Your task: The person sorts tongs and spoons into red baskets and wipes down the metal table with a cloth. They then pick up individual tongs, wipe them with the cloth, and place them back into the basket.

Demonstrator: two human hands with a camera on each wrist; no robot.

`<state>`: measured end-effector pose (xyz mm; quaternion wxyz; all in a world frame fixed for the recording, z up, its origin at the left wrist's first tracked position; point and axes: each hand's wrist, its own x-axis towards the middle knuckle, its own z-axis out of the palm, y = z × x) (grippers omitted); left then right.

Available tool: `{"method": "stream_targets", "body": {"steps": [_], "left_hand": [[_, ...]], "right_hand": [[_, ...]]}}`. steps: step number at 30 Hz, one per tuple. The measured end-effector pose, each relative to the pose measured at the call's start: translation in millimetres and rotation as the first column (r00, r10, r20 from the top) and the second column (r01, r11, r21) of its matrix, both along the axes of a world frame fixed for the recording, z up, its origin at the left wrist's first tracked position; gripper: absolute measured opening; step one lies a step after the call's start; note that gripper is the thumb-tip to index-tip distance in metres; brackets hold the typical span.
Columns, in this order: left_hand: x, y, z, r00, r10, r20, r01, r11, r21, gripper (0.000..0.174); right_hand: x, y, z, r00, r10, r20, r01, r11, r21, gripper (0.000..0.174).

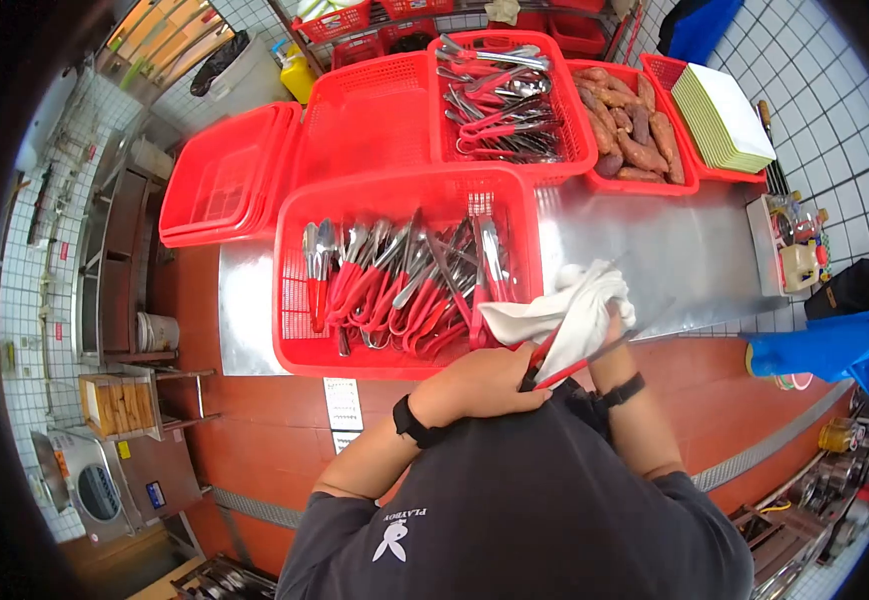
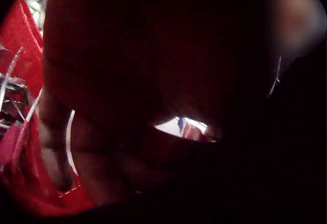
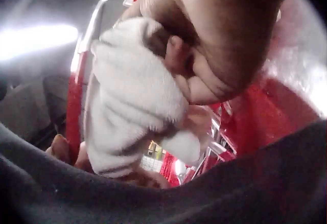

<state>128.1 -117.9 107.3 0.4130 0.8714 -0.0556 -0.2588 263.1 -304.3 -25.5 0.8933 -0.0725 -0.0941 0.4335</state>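
In the head view my left hand point(image 1: 499, 382) grips the handle end of red-handled metal tongs point(image 1: 562, 377) close in front of the chest. My right hand point(image 1: 612, 332) holds a bunched white cloth point(image 1: 582, 312) against the tongs, whose arms spread away to the right of the fingers. The right wrist view has the cloth point(image 3: 133, 81) pinched under my right hand point(image 3: 225, 35), with one red and metal tong arm point(image 3: 75, 99) beside it. A dark palm fills most of the left wrist view, hiding the grip there.
A red basket point(image 1: 404, 186) full of red-handled tongs point(image 1: 394, 280) stands on the steel table point(image 1: 654, 235). Behind it is another basket of tongs point(image 1: 504, 105). Sweet potatoes point(image 1: 634, 130) fill a basket to the right; stacked red baskets point(image 1: 224, 175) stand left.
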Motion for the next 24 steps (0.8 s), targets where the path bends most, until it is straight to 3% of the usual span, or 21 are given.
{"method": "stream_targets", "body": {"steps": [1, 3, 4, 8, 10, 12, 14, 15, 16, 18, 19, 21, 22, 24], "left_hand": [[-0.6, 0.1, -5.0, 0.999, 0.025, 0.048, -0.023, 0.999, -0.031, 0.066], [-0.5, 1.7, -5.5, 0.986, 0.109, 0.125, -0.097, 0.99, -0.105, 0.053], [0.5, 5.5, -1.4, 0.985, 0.112, 0.131, -0.098, 0.989, -0.11, 0.053], [-3.6, 21.7, 4.0, 0.996, 0.071, 0.054, -0.061, 0.984, -0.169, 0.045], [-9.0, 26.6, 6.0, 0.998, 0.057, 0.017, -0.053, 0.984, -0.173, 0.044], [-15.7, 30.6, 5.8, 0.997, 0.07, 0.021, -0.064, 0.979, -0.196, 0.045], [-24.3, 37.2, 4.5, 0.997, 0.074, 0.027, -0.067, 0.976, -0.207, 0.041], [-32.0, 42.9, 3.6, 0.997, 0.081, 0.02, -0.075, 0.976, -0.205, 0.041], [-43.2, 50.4, 1.8, 0.984, 0.174, -0.041, -0.179, 0.952, -0.248, 0.039], [-67.5, 66.6, -5.2, 0.955, 0.277, -0.109, -0.297, 0.916, -0.27, 0.037], [-80.8, 73.7, -14.5, 0.901, 0.433, -0.039, -0.426, 0.86, -0.283, 0.036], [-101.9, 87.8, -34.9, 0.745, 0.659, 0.102, -0.616, 0.739, -0.272, 0.032], [-105.7, 94.1, -40.5, 0.744, 0.661, 0.102, -0.619, 0.738, -0.267, 0.032], [-110.0, 105.0, -50.2, 0.487, 0.861, 0.148, -0.853, 0.505, -0.13, 0.029]], "right_hand": [[-2.8, -0.7, 17.3, 1.0, 0.009, 0.006, -0.009, 1.0, -0.002, 0.073], [-6.9, 0.5, 48.2, 0.957, -0.246, 0.155, 0.286, 0.888, -0.361, 0.069], [-2.3, 0.0, 51.5, 0.966, -0.235, 0.108, 0.257, 0.915, -0.311, 0.063], [8.7, -8.8, 61.4, 0.897, -0.339, 0.284, 0.414, 0.869, -0.271, 0.059], [22.1, -25.7, 53.0, 0.903, -0.312, 0.296, 0.389, 0.885, -0.255, 0.06], [25.0, -39.7, 56.3, 0.866, -0.391, 0.312, 0.499, 0.722, -0.48, 0.059], [58.4, -66.7, 46.0, 0.766, -0.566, 0.304, 0.541, 0.312, -0.781, 0.053], [52.4, -55.6, 83.3, 0.709, -0.682, 0.178, 0.586, 0.43, -0.687, 0.051], [60.3, -66.9, 83.7, 0.717, -0.676, 0.168, 0.576, 0.44, -0.689, 0.051], [89.3, -102.0, 76.5, 0.868, -0.432, 0.244, 0.496, 0.752, -0.434, 0.049], [87.8, -100.5, 72.4, 0.874, -0.426, 0.234, 0.487, 0.759, -0.432, 0.049], [80.0, -102.1, 63.8, 0.846, -0.479, 0.235, 0.495, 0.542, -0.679, 0.044], [82.0, -108.0, 37.1, 0.848, -0.477, 0.23, 0.491, 0.546, -0.679, 0.044], [87.3, -120.9, -32.8, 0.854, -0.341, 0.393, 0.466, 0.163, -0.87, 0.04]]}}
